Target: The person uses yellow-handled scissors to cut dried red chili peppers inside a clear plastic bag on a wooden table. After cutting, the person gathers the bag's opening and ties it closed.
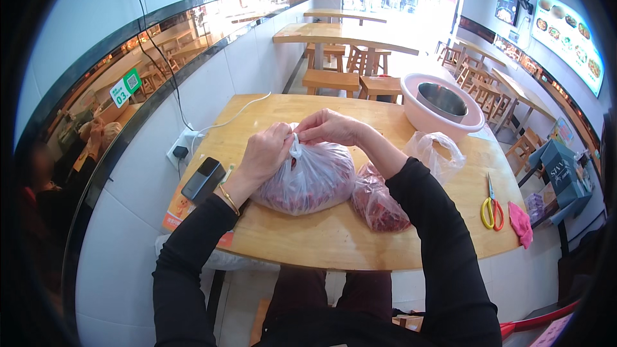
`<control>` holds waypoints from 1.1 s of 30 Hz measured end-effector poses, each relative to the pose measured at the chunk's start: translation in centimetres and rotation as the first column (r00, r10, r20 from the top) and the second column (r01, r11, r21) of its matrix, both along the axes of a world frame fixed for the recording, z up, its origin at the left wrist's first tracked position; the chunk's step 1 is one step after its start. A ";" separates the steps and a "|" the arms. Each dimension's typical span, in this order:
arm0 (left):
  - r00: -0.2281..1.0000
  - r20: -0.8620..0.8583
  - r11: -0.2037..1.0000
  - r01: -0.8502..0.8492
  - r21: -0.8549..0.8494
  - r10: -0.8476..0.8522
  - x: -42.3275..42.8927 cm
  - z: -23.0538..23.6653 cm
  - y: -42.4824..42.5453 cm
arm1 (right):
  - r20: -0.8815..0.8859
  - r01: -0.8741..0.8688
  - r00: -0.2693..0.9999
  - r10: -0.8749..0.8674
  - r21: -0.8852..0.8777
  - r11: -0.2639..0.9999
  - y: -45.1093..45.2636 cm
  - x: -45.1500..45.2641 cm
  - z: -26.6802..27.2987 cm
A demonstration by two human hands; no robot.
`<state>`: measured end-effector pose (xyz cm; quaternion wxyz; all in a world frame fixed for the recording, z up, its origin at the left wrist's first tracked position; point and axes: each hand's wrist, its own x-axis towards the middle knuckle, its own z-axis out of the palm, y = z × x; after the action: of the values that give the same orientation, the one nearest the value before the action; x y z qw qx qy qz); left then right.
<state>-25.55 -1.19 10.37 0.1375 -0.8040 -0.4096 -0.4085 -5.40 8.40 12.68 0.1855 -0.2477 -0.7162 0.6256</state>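
A large, thin plastic bag (311,180) full of dark red contents rests on the wooden table (299,246). Its gathered, twisted neck is pinched between the fingers of my left hand (267,149) and my right hand (328,127), which almost touch each other. To the right of it, partly behind my right forearm, lies a smaller clear bag of dark red pieces (381,202). A crumpled, translucent plastic bag (438,154) is beyond that forearm. The contents of the big bag show only dimly through the plastic.
A pink plastic basin (409,101) holding a steel bowl (441,99) stands at the back right. Scissors (492,209) with yellow and red handles and a pink cloth (520,224) lie at the right edge. A black phone-like device (203,180) is near the wall socket (181,147) at left.
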 end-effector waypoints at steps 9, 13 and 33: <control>0.972 -0.233 0.997 -0.005 -0.075 -0.012 0.1 1.5 0.7 | 0.178 0.017 0.953 -0.246 0.778 0.628 -1.3 -0.9 1.4; 0.916 -0.391 0.991 0.036 -0.127 -0.084 0.7 0.7 0.9 | 0.175 -0.022 0.924 -0.339 0.912 0.409 -1.6 -0.5 -0.2; 0.942 -0.177 0.954 0.261 -0.145 -0.285 29.6 0.3 -4.5 | 0.239 0.486 0.511 -0.825 0.711 0.508 -11.9 36.0 1.8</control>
<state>4.03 -5.66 10.63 0.0707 -0.8960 -0.3023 -0.3174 30.63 -3.50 14.47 0.2675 -0.6164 -0.7239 0.1563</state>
